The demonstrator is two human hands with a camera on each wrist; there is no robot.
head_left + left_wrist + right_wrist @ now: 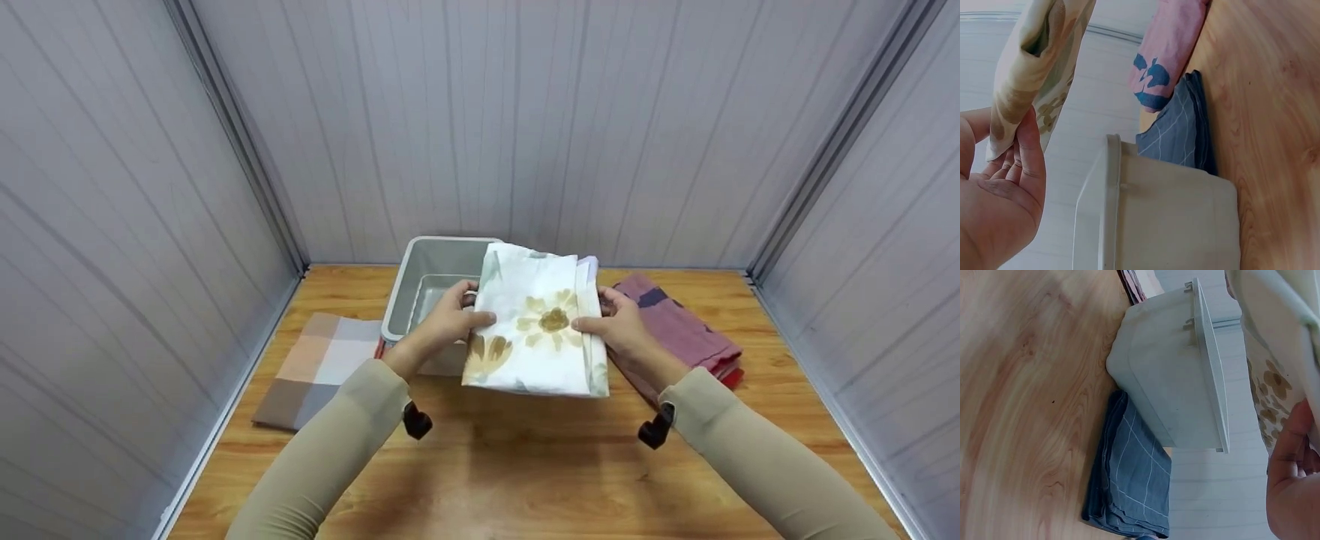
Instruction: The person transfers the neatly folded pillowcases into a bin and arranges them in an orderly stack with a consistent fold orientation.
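Note:
Both hands hold up a folded white cloth with brown flowers (536, 356), one at each side edge. My left hand (448, 321) pinches the left edge, thumb on the front and fingers behind. The right hand (628, 334) grips the right edge in the same way. In the left wrist view the folded layers of the floral cloth (1019, 73) show between thumb and fingers. A grey plastic bin (400, 304) stands behind and to the left, partly covered by the cloth in the head view.
A folded checked cloth (330, 360) lies left of the bin. To the right lies a folded pink cloth (675, 334) with dark patches, red fabric (733, 376) under it. A folded dark blue cloth with white lines (1134, 478) lies beside the bin. Panel walls surround the wooden table (525, 480).

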